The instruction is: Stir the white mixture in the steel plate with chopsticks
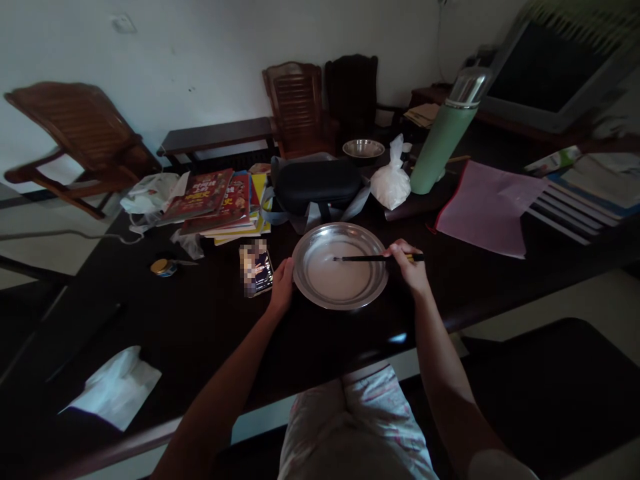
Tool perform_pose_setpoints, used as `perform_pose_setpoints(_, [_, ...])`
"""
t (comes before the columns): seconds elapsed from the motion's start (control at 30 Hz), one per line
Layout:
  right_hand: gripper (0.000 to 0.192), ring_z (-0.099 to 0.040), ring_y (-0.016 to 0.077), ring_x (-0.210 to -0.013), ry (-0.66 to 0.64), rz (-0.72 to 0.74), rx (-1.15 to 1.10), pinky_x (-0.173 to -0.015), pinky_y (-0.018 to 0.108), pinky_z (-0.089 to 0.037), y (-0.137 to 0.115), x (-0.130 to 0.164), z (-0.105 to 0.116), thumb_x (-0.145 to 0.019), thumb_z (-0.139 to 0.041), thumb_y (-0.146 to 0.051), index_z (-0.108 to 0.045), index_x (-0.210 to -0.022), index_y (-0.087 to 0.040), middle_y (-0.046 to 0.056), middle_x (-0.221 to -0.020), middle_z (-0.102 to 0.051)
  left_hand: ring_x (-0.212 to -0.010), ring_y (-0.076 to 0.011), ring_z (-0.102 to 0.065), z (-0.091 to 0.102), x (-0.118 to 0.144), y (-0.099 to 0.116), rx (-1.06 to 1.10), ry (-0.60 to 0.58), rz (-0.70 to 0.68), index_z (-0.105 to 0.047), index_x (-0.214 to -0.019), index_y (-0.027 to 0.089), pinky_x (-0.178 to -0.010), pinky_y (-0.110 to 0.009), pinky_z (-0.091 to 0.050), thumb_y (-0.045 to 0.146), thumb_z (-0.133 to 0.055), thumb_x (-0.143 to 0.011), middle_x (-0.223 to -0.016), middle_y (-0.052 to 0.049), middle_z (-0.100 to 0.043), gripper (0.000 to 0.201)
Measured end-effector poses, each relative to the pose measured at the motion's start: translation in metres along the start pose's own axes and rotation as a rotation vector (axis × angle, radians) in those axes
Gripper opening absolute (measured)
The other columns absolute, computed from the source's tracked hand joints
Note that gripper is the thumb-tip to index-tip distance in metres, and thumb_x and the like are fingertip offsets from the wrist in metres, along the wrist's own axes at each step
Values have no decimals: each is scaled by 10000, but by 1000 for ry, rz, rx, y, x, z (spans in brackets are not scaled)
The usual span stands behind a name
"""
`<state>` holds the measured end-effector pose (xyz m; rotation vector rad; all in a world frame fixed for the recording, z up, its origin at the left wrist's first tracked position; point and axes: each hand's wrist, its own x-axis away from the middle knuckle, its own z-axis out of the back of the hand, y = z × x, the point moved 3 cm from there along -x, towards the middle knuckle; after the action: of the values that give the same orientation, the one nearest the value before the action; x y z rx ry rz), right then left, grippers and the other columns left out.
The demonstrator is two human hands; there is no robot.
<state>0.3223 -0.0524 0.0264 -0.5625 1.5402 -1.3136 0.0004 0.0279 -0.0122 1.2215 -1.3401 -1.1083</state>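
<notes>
The fingers (397, 249) of the right hand (412, 272) pinched dark chopsticks (364, 258), their tips in whitish liquid (343, 279) left of that grip. The metal basin (345, 305) stood on the table (330, 343) between both hands' fingers; those of the left hand (282, 288) held its rim. A phone (263, 272) lay just left of them.
</notes>
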Motion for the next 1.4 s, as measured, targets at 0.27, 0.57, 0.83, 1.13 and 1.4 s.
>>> perform_pose_setpoints(0.27, [607, -706, 250, -774, -75, -23, -18, -814, 426, -570, -1, 0, -4, -843, -753, -857, -763, -623, -292, 38, -714, -756, -601, -123, -389, -2, 0, 1, 14, 8, -15, -521, -693, 233, -514, -228, -342, 784, -825, -808, -630, 65, -424, 640])
perform_pose_setpoints(0.57, [582, -712, 248, -772, -79, -43, -35, -811, 412, -563, -1, 1, -3, -849, -770, -830, -781, -635, -289, 37, -728, -766, -566, -111, -358, -1, 0, 0, 5, 1, -1, -527, -691, 230, -491, -227, -318, 809, -814, -810, -614, 73, -409, 657])
perform_pose_setpoints(0.83, [596, -695, 247, -754, -54, -26, -18, -811, 425, -564, 2, -1, -2, -863, -751, -829, -747, -607, -291, 31, -694, -749, -578, -117, -372, 0, -1, -1, -3, -14, -11, -531, -696, 228, -501, -235, -320, 775, -791, -872, -616, 70, -421, 631])
perform_pose_setpoints(1.13, [611, -695, 243, -746, -72, -28, -23, -791, 413, -557, 2, 1, -3, -884, -732, -821, -725, -594, -283, 34, -697, -742, -584, -126, -382, -2, 0, 2, -15, -10, -26, -530, -669, 231, -506, -237, -337, 818, -805, -817, -608, 63, -423, 665])
perform_pose_setpoints(1.4, [624, -674, 229, -702, -26, -41, -55, -779, 412, -550, 4, 1, 1, -902, -722, -814, -704, -576, -283, 22, -656, -726, -620, -134, -408, -1, -2, 0, -10, -4, -41, -572, -682, 226, -539, -245, -339, 813, -821, -776, -618, 55, -466, 645])
